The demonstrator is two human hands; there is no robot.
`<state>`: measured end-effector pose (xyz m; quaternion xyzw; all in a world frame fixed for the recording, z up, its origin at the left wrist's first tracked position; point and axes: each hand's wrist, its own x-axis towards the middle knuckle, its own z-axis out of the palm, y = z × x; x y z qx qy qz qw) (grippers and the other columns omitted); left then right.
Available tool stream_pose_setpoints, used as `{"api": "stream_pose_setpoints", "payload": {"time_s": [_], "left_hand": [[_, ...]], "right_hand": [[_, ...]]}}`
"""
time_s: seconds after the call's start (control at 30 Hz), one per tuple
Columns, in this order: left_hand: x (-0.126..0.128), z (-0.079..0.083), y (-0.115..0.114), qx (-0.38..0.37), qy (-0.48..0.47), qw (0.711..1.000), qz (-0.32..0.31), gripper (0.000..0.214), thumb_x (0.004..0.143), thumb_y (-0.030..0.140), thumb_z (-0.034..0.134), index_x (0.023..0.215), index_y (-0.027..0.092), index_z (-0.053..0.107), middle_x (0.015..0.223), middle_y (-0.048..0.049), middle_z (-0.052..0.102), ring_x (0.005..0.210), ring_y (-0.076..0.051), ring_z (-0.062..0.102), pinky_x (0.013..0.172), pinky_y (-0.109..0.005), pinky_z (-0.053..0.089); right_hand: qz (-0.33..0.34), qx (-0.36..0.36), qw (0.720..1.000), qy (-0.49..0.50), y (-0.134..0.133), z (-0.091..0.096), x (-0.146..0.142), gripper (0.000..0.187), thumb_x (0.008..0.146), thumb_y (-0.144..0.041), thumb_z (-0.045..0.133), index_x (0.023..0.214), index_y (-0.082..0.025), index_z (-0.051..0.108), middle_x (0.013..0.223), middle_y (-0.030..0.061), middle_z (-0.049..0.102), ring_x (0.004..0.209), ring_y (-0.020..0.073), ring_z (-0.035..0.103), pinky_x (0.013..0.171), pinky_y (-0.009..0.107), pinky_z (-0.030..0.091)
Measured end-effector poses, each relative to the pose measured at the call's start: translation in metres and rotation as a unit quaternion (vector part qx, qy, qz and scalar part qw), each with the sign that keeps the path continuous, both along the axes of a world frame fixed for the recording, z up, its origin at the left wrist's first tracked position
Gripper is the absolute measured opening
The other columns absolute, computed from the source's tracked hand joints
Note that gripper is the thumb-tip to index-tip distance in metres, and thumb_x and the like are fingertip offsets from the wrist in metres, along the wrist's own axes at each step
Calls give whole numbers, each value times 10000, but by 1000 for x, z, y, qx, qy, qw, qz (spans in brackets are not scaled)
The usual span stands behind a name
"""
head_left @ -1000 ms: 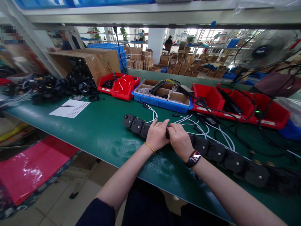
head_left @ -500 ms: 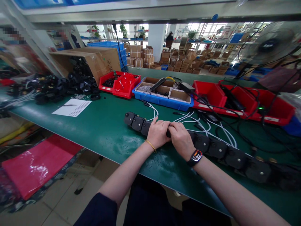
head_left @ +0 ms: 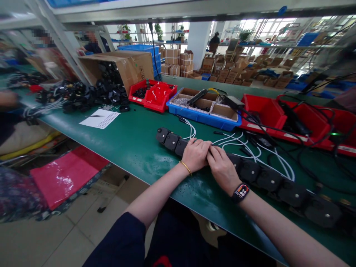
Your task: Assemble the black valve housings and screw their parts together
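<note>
A long row of black plastic housings, each with a small silver screw or pin on its face, runs diagonally over the green workbench. My left hand has its fingers curled over one housing in the middle of the row. Right against it, my right hand grips the same spot, and the fingertips of both hands meet. The housing under them is mostly hidden. At the row's left end, several black housings show uncovered. White cables with black plugs lie just behind the row.
A blue divided tray holds small screws, with a black electric screwdriver across it. Red bins stand on both sides. A cardboard box spills black parts at the left. A white notepad lies nearby. A co-worker's arm shows far left.
The view has swung slightly left, so the bench appears shifted right. Both hands stay at the same place on the row, with the right hand's fingers now stretched further along the housing.
</note>
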<state>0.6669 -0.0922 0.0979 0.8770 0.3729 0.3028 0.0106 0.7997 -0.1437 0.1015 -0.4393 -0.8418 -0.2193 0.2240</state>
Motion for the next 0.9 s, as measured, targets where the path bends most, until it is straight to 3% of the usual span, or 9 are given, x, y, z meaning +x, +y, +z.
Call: {"api": "stream_pose_setpoints", "payload": {"time_s": [0.43, 0.63, 0.9], "left_hand": [[0, 3, -1, -18, 0, 1000, 9, 506, 753, 323, 536, 1206, 134, 416, 1071, -94, 629, 1021, -229, 555, 880, -389, 331], [0, 10, 0, -28, 20, 999, 22, 612, 714, 384, 588, 1226, 117, 387, 1049, -94, 632, 988, -232, 570, 866, -380, 338], [-2, 27, 5, -46, 57, 997, -8, 762, 674, 471, 633, 1283, 130, 328, 1030, -99, 625, 974, -250, 575, 851, -366, 362]], "right_hand": [[53, -1, 995, -87, 24, 15, 12, 304, 904, -65, 333, 827, -61, 628, 877, 123, 504, 823, 213, 434, 788, 337, 440], [71, 12, 993, -89, 28, 17, 11, 301, 882, -45, 312, 925, 15, 604, 981, 186, 493, 948, 256, 429, 872, 384, 423], [83, -27, 995, -42, 30, 29, 18, 218, 854, -58, 357, 878, -44, 573, 952, 142, 496, 902, 240, 445, 821, 355, 433]]}}
